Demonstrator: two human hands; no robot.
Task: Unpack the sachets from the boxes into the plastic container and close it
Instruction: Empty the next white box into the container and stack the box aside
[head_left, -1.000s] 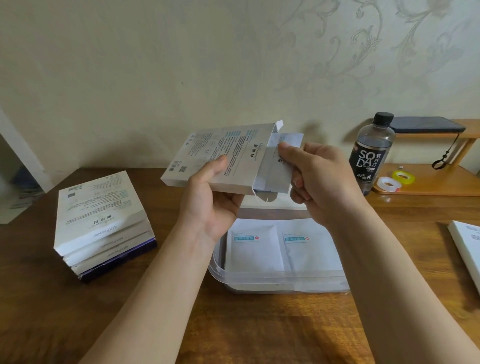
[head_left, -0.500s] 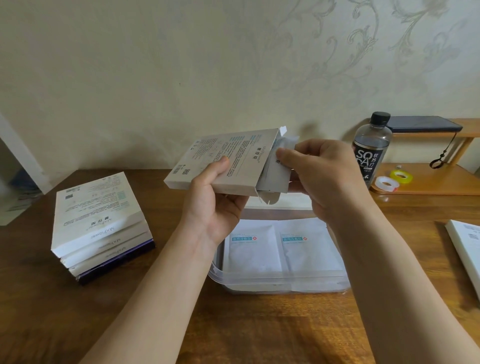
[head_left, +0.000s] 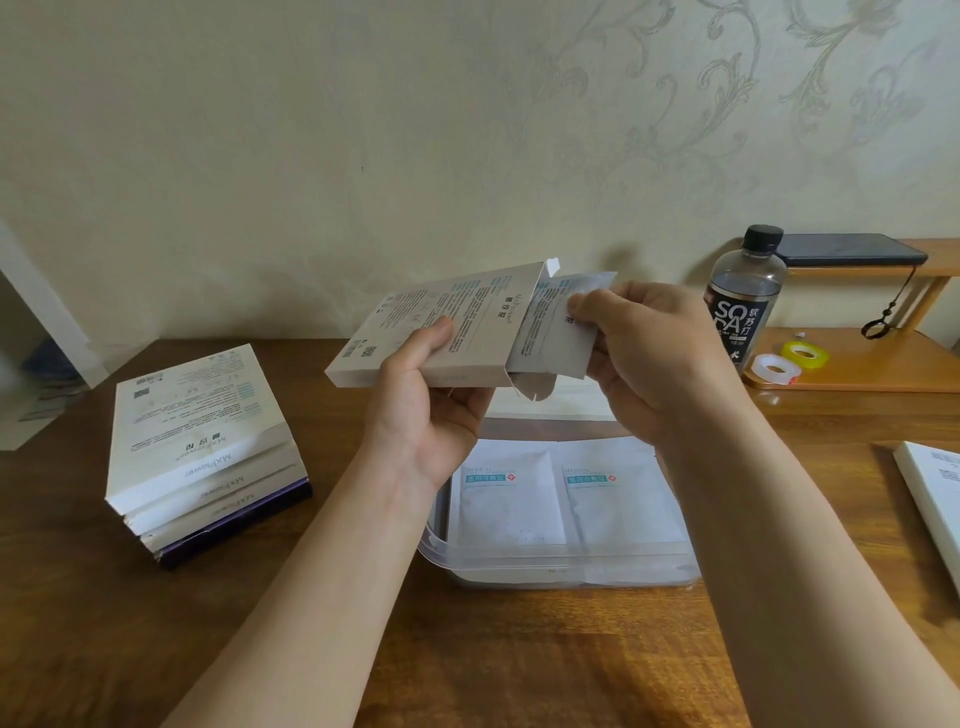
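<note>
My left hand (head_left: 423, 410) grips a flat white box (head_left: 441, 327) held in the air above the clear plastic container (head_left: 561, 564). The box's right end is open, and a bundle of sachets (head_left: 553, 332) sticks partly out of it. My right hand (head_left: 644, 353) pinches that bundle between thumb and fingers. Two white sachets (head_left: 561, 493) with teal labels lie side by side inside the container. A stack of several more white boxes (head_left: 202, 452) sits on the table to the left. No lid can be made out.
A dark soda bottle (head_left: 745, 296) stands at the back right beside a wooden shelf (head_left: 883, 364) with two tape rolls (head_left: 789, 361) and a phone (head_left: 852, 248) on its upper tier. Another white box (head_left: 935, 493) lies at the right edge of the wooden table (head_left: 519, 649).
My right hand has drawn the sachets further out of the box's open end to the right. The box has tilted slightly, its right end higher.
</note>
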